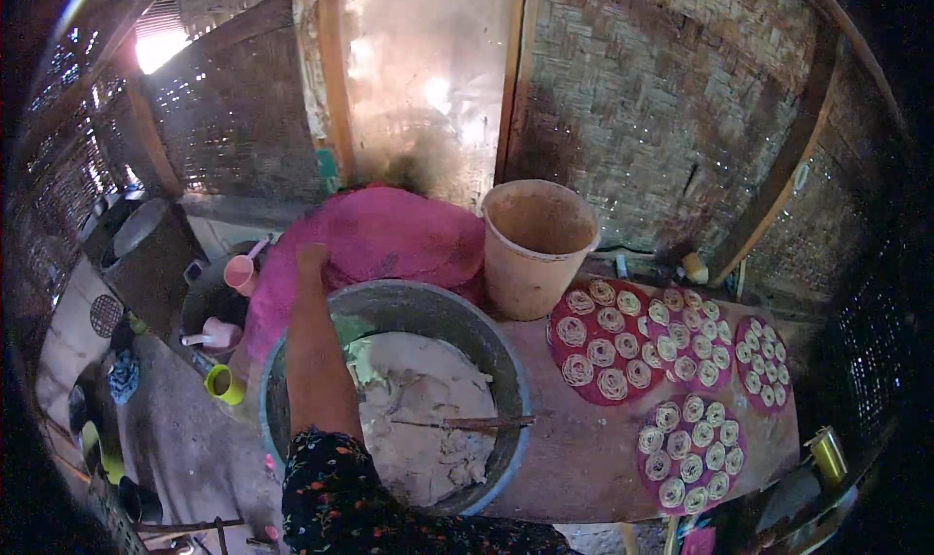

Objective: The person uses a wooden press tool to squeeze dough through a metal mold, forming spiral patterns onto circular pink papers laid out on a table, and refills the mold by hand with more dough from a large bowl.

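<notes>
My left hand (pixel 312 254) reaches forward over the rim of a large dark basin and is closed on the edge of a bright pink cloth (pixel 399 232). Its fingers are small in view and partly lost in the folds. The cloth is draped over a bulky mound behind the basin. Inside the basin (pixel 514 380) lies a pale, lumpy dough-like mass (pixel 423 458). A thin brown stick (pixel 467 423) lies across that mass, toward the right rim. My right hand is out of view.
A tall beige bucket (pixel 540 253) stands behind the basin. On the table's right, round red mats (pixel 608 336) carry pale coiled rings. To the left are a pink dipper (pixel 240 274), a dark bucket (pixel 199 307) and a yellow-green cup (pixel 225 385). Woven walls enclose the space.
</notes>
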Action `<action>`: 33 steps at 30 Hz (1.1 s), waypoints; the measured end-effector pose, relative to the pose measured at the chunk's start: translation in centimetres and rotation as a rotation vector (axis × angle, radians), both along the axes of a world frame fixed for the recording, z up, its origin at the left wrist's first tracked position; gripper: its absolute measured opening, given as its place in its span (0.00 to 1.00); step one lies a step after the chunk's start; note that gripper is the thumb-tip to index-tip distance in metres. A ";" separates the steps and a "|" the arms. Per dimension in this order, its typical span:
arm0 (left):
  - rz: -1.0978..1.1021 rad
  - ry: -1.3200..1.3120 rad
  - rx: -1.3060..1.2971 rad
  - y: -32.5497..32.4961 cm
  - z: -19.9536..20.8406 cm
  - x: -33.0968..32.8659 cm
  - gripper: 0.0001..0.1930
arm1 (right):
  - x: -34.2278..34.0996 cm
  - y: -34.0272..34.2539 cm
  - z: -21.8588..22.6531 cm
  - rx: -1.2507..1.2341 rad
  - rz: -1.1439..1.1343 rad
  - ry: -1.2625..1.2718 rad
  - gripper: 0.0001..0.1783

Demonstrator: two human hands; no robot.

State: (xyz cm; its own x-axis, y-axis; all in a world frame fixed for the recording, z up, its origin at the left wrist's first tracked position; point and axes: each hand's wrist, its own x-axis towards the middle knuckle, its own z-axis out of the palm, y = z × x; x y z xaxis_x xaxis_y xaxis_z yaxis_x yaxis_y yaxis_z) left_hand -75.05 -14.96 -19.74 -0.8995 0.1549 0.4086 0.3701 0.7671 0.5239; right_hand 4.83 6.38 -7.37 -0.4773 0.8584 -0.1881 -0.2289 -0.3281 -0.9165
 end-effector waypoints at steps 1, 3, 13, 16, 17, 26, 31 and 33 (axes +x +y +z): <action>0.013 0.024 -0.144 -0.6 0.7 0.7 0.14 | -0.3 -0.1 -0.1 -0.004 -0.003 0.004 0.46; -0.101 -0.027 -0.388 4.8 0.2 4.5 0.14 | -0.2 -0.3 -0.3 0.007 -0.084 -0.059 0.46; 0.099 0.411 0.096 2.2 4.0 2.5 0.13 | -0.6 -0.8 -0.6 -0.015 -0.062 -0.001 0.47; 0.001 0.138 -0.088 4.0 1.6 4.2 0.12 | -0.4 -1.0 -0.9 -0.016 -0.097 -0.015 0.47; -0.015 0.099 -0.108 4.0 1.4 4.4 0.12 | -0.2 -0.8 -0.9 -0.016 -0.099 -0.012 0.47; 0.096 0.294 0.092 4.3 2.8 4.8 0.12 | 0.4 -1.7 -1.0 -0.012 -0.144 0.020 0.48; 0.087 0.381 0.165 0.6 6.7 3.3 0.14 | 0.9 -2.0 -0.6 -0.002 -0.107 0.107 0.49; -0.063 0.534 0.322 2.5 9.6 5.1 0.15 | 1.4 -2.1 -0.5 0.022 -0.124 0.133 0.49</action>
State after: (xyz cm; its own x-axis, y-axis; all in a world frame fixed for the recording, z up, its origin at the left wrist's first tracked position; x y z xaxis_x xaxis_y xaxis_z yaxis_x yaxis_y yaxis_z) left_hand -69.97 -12.45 -10.11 -0.5512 -0.0048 0.8344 0.6839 0.5702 0.4551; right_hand 6.23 4.33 -7.84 -0.3870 0.9154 -0.1109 -0.3860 -0.2701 -0.8821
